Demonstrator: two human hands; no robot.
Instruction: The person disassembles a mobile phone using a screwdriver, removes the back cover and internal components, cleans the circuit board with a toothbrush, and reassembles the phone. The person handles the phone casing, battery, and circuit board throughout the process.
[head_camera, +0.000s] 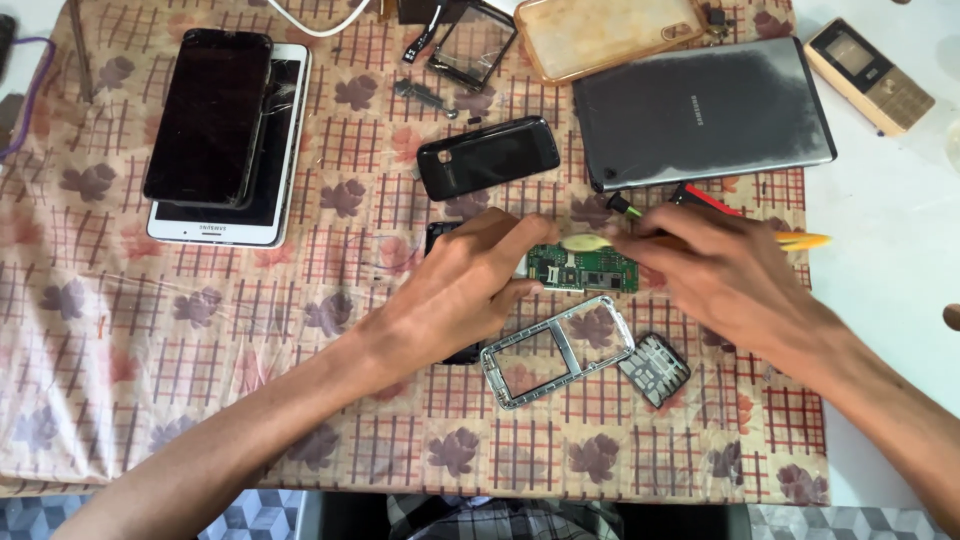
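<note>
Left hand (460, 295) covers most of a black phone (437, 236); the motion-blurred right hand (725, 275) hides the brush handle (800, 240).

Head view — looking down, close.

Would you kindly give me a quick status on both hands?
Left hand pinching green circuit board. Right hand brushing it with yellow-handled brush. Silver phone frame lies just below, apart.

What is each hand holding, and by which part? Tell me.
The left hand pinches the green circuit board at its left end. The right hand grips a yellow-handled brush mid-handle, head over the board.
</note>
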